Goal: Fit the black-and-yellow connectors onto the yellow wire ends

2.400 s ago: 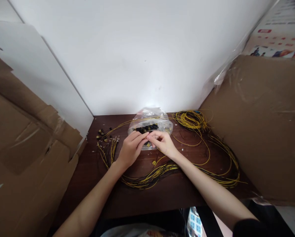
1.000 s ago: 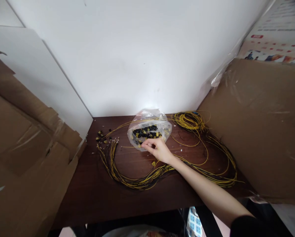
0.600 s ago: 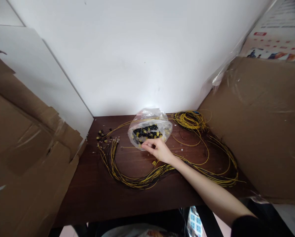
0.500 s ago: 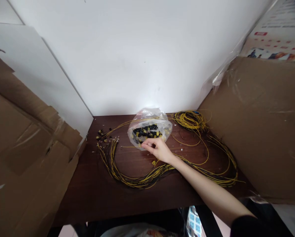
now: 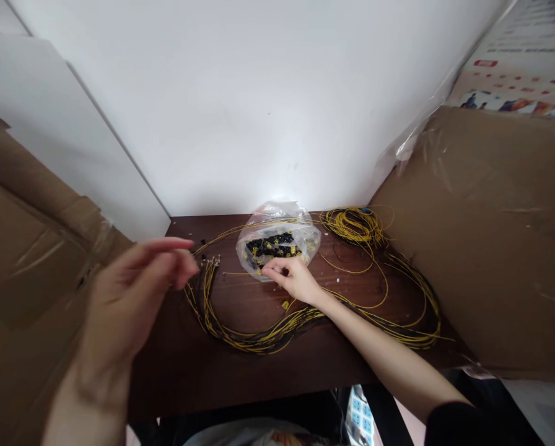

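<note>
My right hand (image 5: 294, 279) rests on the dark wooden table (image 5: 240, 378) at the near edge of a clear plastic bag (image 5: 277, 243) filled with small black and yellow parts. Its fingers are curled in a pinch on a thin yellow wire (image 5: 244, 274) that runs left from the fingertips. My left hand (image 5: 131, 297) is raised close to the camera at the left, blurred, with its fingers stretched out and nothing in them. A long bundle of yellow wires (image 5: 259, 337) curves across the table below both hands.
A coil of yellow wires (image 5: 354, 224) lies at the back right. Loose small parts (image 5: 198, 248) sit at the back left. Cardboard sheets stand at the left (image 5: 31, 260) and right (image 5: 495, 235). A white wall (image 5: 259, 105) closes the back.
My left hand left the bag and went out of view, then came back raised near the camera at the left. My right hand has stayed pinched at the bag's edge.
</note>
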The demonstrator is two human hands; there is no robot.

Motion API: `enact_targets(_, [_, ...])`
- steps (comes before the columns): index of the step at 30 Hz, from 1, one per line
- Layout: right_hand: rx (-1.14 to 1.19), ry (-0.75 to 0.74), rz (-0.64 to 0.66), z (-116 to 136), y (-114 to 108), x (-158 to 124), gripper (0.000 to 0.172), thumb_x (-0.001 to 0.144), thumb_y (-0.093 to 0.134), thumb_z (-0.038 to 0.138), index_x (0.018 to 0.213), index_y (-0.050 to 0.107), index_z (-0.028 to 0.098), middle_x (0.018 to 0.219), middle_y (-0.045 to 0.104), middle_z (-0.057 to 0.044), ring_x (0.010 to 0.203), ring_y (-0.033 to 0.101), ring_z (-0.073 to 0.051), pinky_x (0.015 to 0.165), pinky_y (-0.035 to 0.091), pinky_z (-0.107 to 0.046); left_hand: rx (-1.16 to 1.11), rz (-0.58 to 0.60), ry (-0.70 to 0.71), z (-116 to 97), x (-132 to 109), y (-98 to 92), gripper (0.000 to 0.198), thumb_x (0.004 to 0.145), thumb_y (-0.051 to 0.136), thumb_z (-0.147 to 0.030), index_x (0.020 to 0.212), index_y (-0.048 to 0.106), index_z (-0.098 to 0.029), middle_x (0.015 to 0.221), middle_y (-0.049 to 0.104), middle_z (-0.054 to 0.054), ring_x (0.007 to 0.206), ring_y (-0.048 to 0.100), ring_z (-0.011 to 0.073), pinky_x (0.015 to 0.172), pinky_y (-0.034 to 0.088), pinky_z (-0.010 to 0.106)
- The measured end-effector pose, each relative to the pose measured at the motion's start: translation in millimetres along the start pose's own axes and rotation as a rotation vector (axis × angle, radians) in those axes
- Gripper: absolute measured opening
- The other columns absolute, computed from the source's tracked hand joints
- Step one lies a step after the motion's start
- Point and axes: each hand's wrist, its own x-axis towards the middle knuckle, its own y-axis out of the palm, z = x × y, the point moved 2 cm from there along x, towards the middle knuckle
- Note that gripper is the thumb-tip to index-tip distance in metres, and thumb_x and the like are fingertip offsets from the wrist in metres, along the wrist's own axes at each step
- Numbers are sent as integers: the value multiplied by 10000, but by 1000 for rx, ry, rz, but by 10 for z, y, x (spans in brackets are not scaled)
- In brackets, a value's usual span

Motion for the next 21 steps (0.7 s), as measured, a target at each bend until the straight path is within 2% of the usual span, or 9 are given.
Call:
enact_targets(3, [35,25,-9,-7,9,-3,256,828,543,341,756,668,130,596,558,14,534,419,-80,538,314,-203,294,335,-23,241,144,411,212,846,538,-272,1010,641,-185,855,655,39,672,563,125,581,451,230])
enact_targets(5, [64,36,-26,-20,6,-4,261,826,542,350,754,659,128,543,498,32,509,386,-75,517,295,-201,389,484,19,390,147,637,246,856,511,-251,1072,613,-192,1004,633,55,739,587,137,615,470,243])
enact_targets(7, [82,38,-59,-35,-8,-2,260,822,544,356,762,656,128,517,454,44,494,359,-72,501,278,-200,422,564,84,517,118,808,299,863,498,-228,1152,566,-197,1146,586,74,851,600,155,720,493,274])
enact_targets(11, [116,29,-114,-40,-48,9,264,826,531,359,768,651,130,538,459,38,506,357,-77,513,297,-202,453,602,231,695,54,1009,495,817,595,-257,1284,441,-196,1188,569,92,1029,565,206,889,465,352])
enact_targets(17, [36,2,-206,-26,-65,4,282,831,512,330,652,601,131,501,392,52,487,341,-72,496,287,-201,445,521,368,768,-70,1109,657,788,623,-391,1345,325,-212,1311,455,127,1217,433,252,1020,379,427])
enact_targets(19, [21,-8,-211,-26,-52,-7,252,829,505,292,662,600,129,516,443,42,503,407,-82,504,320,-199,458,519,407,761,-113,1133,679,769,637,-415,1340,331,-212,1337,413,142,1246,398,270,1039,357,452])
enact_targets(21, [29,-36,-175,-13,-32,-20,188,821,492,227,743,632,128,621,573,5,596,525,-112,570,395,-210,462,522,445,746,-145,1152,683,752,649,-428,1327,352,-208,1358,376,157,1255,382,286,1039,352,470])
